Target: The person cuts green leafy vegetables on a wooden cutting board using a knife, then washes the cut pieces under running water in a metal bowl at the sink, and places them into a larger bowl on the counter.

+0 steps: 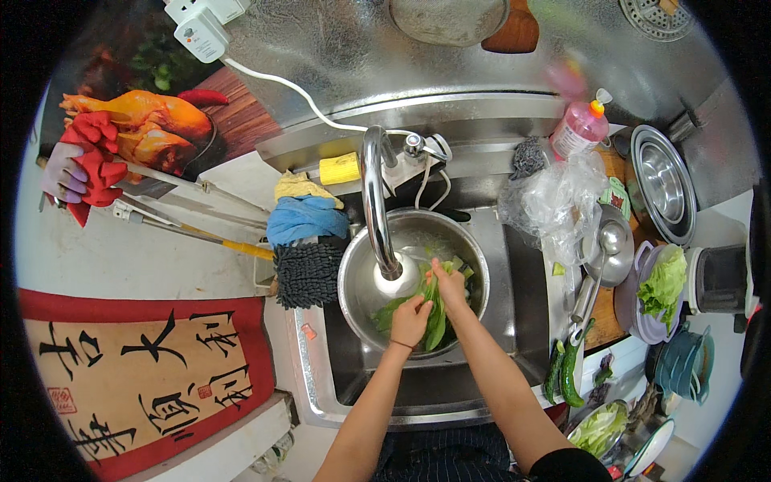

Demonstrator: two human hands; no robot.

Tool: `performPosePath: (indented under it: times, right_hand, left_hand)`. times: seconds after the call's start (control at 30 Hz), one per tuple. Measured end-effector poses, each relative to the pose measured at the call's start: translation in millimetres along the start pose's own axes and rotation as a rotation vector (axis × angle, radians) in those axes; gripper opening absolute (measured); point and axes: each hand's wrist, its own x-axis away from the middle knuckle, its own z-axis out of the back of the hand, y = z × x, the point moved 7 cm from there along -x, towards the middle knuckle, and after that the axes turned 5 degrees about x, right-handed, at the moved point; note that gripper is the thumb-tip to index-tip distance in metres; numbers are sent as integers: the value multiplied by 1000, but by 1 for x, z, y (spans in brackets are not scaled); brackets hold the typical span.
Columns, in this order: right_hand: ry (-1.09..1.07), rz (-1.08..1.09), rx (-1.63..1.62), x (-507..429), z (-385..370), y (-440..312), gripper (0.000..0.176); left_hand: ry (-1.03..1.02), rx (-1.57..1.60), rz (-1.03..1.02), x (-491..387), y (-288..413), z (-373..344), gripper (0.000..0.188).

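Observation:
A steel basin (351, 301) stands in the sink (523, 313), under the curved chrome faucet (374, 199). Water and green leaves are inside it. Over the basin's near right part, my right hand (450, 288) grips a bunch of leafy greens (435, 330) near its upper end. My left hand (411, 322) pinches the same greens lower down, to the left. Fingers partly hide the stems. More leaves lie in the basin beneath and beside my hands.
Blue cloth (307, 220) and a dark microfibre mitt (308, 274) lie left of the sink. To the right are a plastic bag (566, 193), a ladle (613, 238), green peppers (569, 373) and a purple container (629, 301) with lettuce (664, 282). A yellow sponge (339, 169) sits behind.

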Motion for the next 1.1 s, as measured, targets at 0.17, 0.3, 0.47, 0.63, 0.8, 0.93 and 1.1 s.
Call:
performPosePath:
  times: [0.17, 0.3, 0.47, 0.63, 0.8, 0.93, 1.1]
  right_hand:
    - [143, 295, 724, -16, 7, -15, 24]
    - [-56, 344, 1124, -22, -17, -2, 24]
    - [-62, 682, 1183, -24, -31, 4, 49]
    - [17, 292, 694, -48, 6, 7, 50]
    - [-112, 156, 106, -25, 20, -27, 22]
    - [-144, 24, 34, 12, 20, -35, 22]
    - [-334, 15, -18, 54, -12, -22, 20]
  left_hand:
    - [214, -128, 21, 5, -29, 46, 17]
    - [-38, -365, -8, 9, -41, 37, 32]
    - [-70, -550, -9, 20, -45, 25, 41]
    - [-126, -531, 64, 15, -58, 26, 34]
    - [30, -101, 61, 15, -47, 51, 22]
    - [17, 321, 118, 13, -33, 58, 18]
    - [37, 185, 74, 10, -5, 39, 20]
